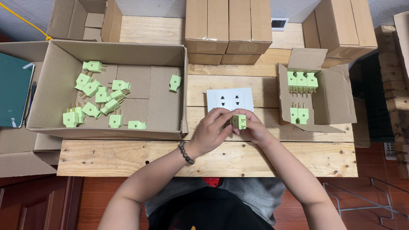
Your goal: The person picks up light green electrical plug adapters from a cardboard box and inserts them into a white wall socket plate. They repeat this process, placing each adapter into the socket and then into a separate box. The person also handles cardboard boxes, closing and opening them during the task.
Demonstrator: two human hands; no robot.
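Bare bench (128,159) planks ran open along the near edge, large open carton (170,89) walled the left, small carton (336,98) blocked the right, stacked closed boxes (228,30) barred the far side, white socket plate (230,99) lay between.

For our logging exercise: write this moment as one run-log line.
left hand: holds green plug | right hand: same plug | white socket plate: just beyond | big box: loose plugs | small box: plugs in rows

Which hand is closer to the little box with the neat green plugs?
Right. The right hand sits just left of the small box; the left hand is farther left.
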